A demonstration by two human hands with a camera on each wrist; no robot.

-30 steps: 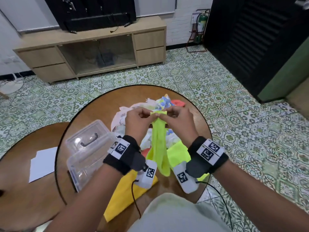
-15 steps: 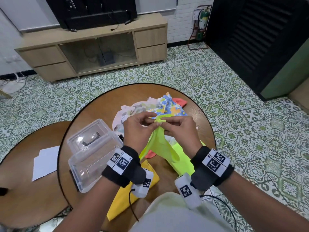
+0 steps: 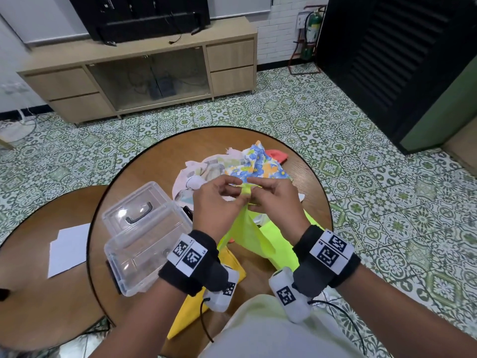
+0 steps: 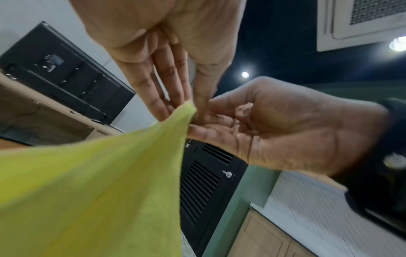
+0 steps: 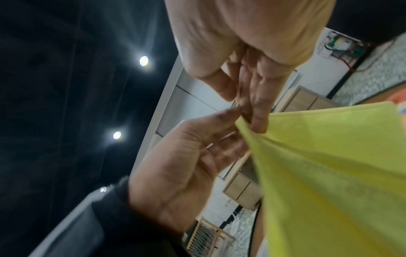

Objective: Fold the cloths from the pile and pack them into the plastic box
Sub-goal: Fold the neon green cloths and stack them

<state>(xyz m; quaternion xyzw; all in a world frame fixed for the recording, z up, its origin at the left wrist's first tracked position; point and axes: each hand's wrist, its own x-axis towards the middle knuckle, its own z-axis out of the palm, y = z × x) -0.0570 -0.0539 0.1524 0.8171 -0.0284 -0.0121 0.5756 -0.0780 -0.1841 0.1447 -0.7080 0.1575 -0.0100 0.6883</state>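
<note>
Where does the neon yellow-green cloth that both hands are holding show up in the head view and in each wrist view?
Head: the neon cloth hangs at centre, below both hands.
Left wrist: it fills the lower left, its tip at the fingertips.
Right wrist: it fills the right and lower right.
Shared landmark: the wooden TV cabinet, seen in all three.

Head view is aimed forward and down over the round table. Both wrist views are tilted upward toward the ceiling, very close. The neon-yellow cloth is shared by all three.
</note>
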